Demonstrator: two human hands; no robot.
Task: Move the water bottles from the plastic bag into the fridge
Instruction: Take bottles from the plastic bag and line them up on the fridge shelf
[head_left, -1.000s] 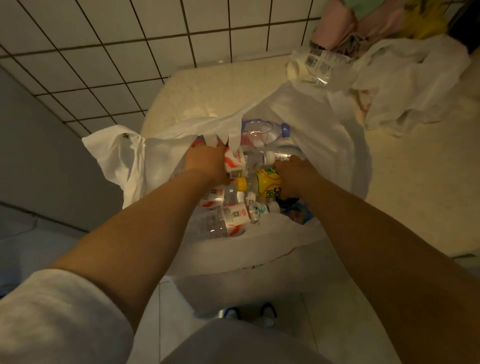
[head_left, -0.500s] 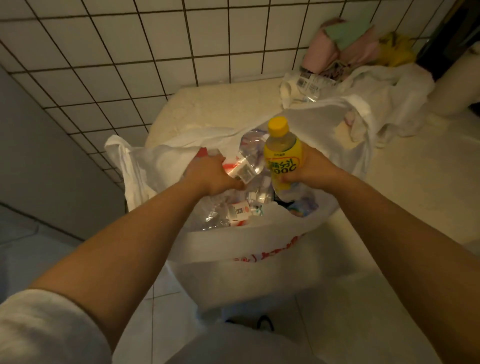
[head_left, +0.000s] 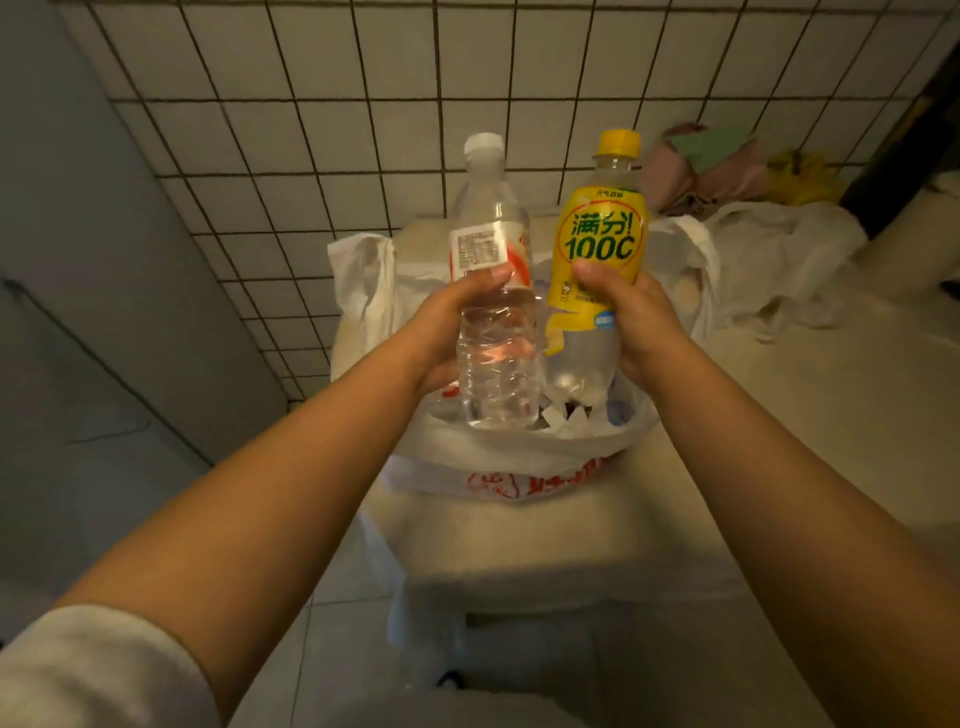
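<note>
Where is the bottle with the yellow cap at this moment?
In the head view, the yellow-capped bottle is held upright in the right hand, above the open plastic bag and just right of the clear water bottle.

Yellow-label bottle, gripped in right hand, reads "满分!" over "100C" in green; smaller print above & below it is too small to read. Clear water bottle, gripped in left hand, has a white/red label w/ a block of fine print, illegible. Plastic bag below both hands carries red printed chars on its near side, folded & unreadable.
</note>
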